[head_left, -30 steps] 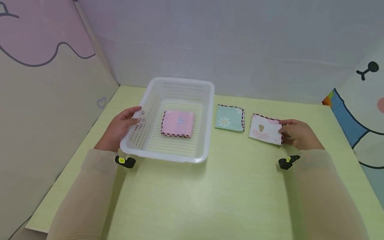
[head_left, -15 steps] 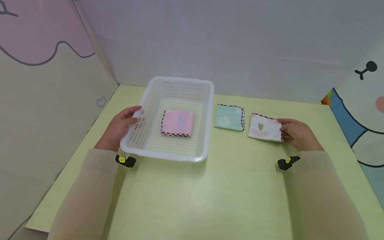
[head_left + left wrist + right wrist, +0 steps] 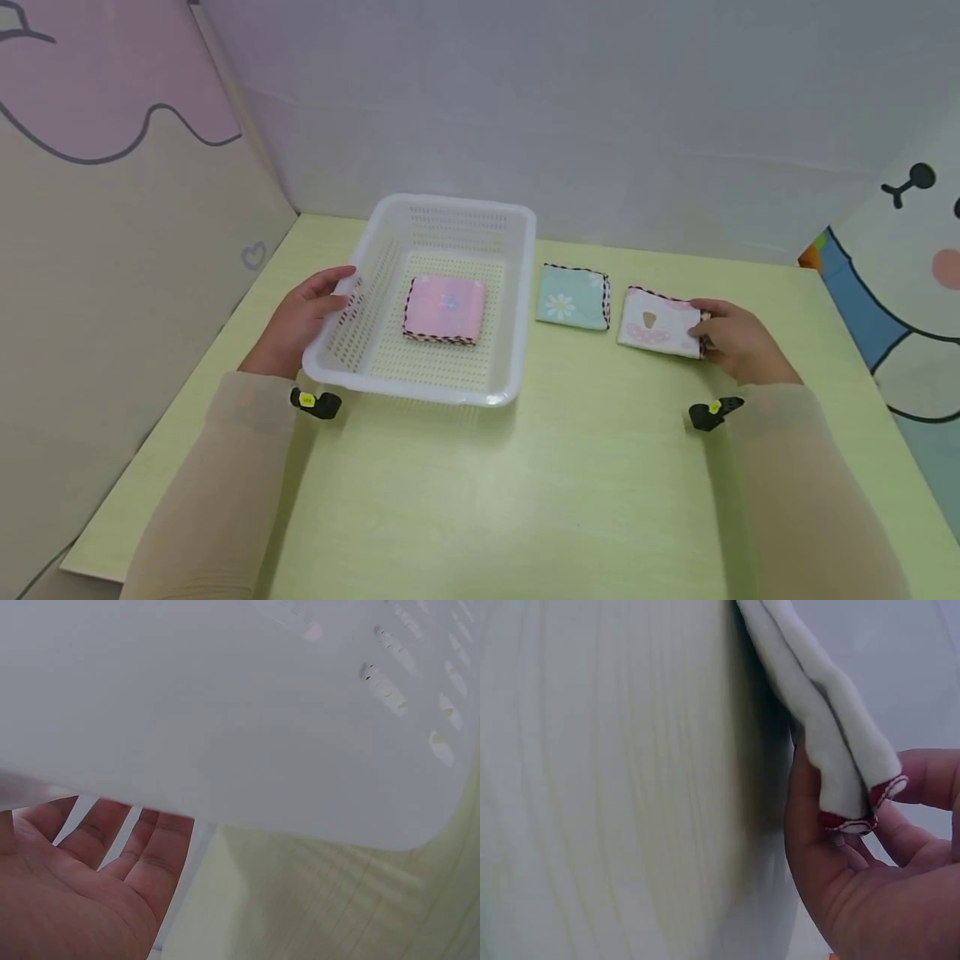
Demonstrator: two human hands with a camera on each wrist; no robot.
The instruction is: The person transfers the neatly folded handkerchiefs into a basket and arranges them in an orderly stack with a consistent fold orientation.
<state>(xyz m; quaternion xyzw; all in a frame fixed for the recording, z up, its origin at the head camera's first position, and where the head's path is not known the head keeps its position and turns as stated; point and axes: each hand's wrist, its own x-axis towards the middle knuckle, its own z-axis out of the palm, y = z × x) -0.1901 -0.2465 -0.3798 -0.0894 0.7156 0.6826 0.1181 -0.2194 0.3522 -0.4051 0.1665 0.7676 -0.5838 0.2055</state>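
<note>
Fingers of the right hand pinch the right edge of the folded white cloth — parted only by its thickness, one digit over it and another between the cloth and the surface, with that edge tilted up. The left hand holds the left side of the white basket, fingertips hidden behind it — a folded pink cloth lies inside. A green cloth lies between the basket and the white cloth.
</note>
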